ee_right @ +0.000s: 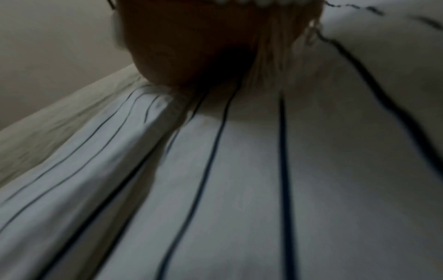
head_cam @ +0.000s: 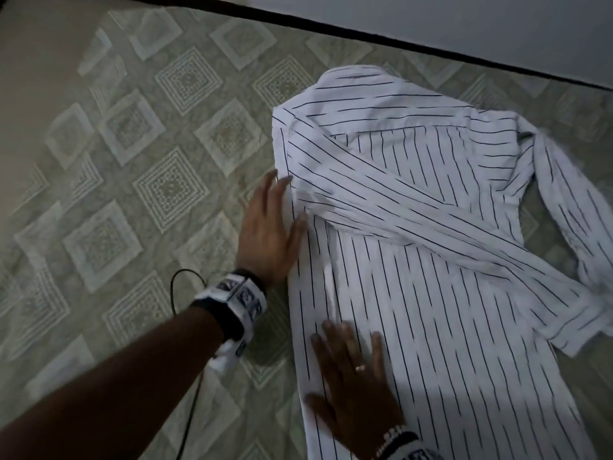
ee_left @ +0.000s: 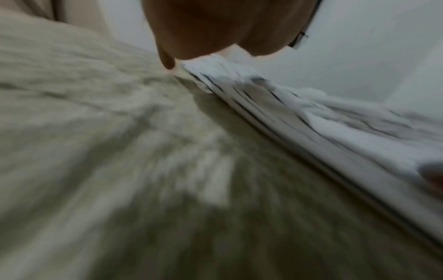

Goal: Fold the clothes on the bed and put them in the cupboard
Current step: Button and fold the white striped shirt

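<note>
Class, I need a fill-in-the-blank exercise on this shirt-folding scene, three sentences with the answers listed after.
1. The white shirt with thin dark stripes lies on the patterned green ____.
2. The right hand presses flat on the shirt, and one finger wears a ____.
3. One long sleeve is folded ____ across the shirt's body, while the left hand rests at its edge.

Missing words: bedspread; ring; diagonally

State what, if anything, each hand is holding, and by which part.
Nothing is held. The left hand lies open, fingers straight, against the striped shirt's folded left edge. The right hand presses flat on the shirt's lower body.
</note>
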